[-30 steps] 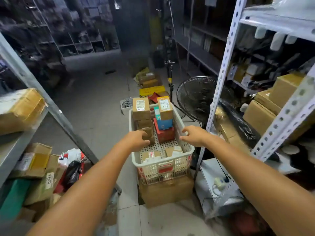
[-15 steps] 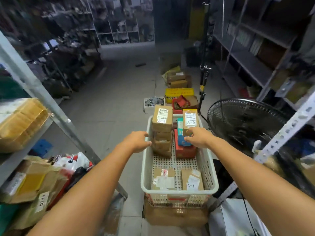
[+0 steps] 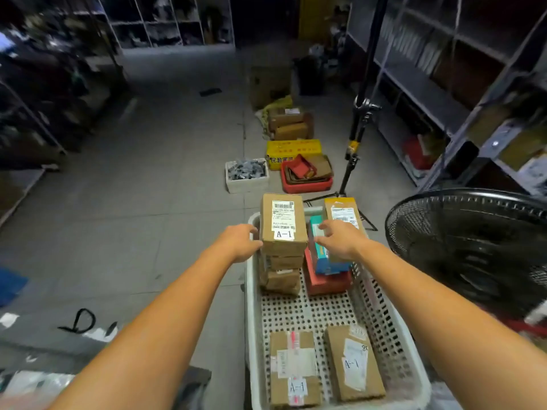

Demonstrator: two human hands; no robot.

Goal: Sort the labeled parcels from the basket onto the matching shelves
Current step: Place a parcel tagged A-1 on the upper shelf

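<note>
Top parcel point(image 3: 283, 223), tag A-1, lies on stack of brown boxes at far left of white basket point(image 3: 251, 321). Long axis runs near to far, label faces up, A-1 tag at near end. Left hand point(image 3: 239, 242) against its left side; fingertips hidden at box edge, cannot tell if they grip. Right hand point(image 3: 340, 239) just right of it, fingers point(image 3: 321, 239) loosely straight, holding nothing. This hand covers part of far-right parcel point(image 3: 340, 211), code unreadable. Fan point(image 3: 473, 247) cut off at right.

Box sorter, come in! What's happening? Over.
Left hand, right hand open beside top A-1 parcel. Parcel sits atop stack in basket. Teal box under right hand.
</note>
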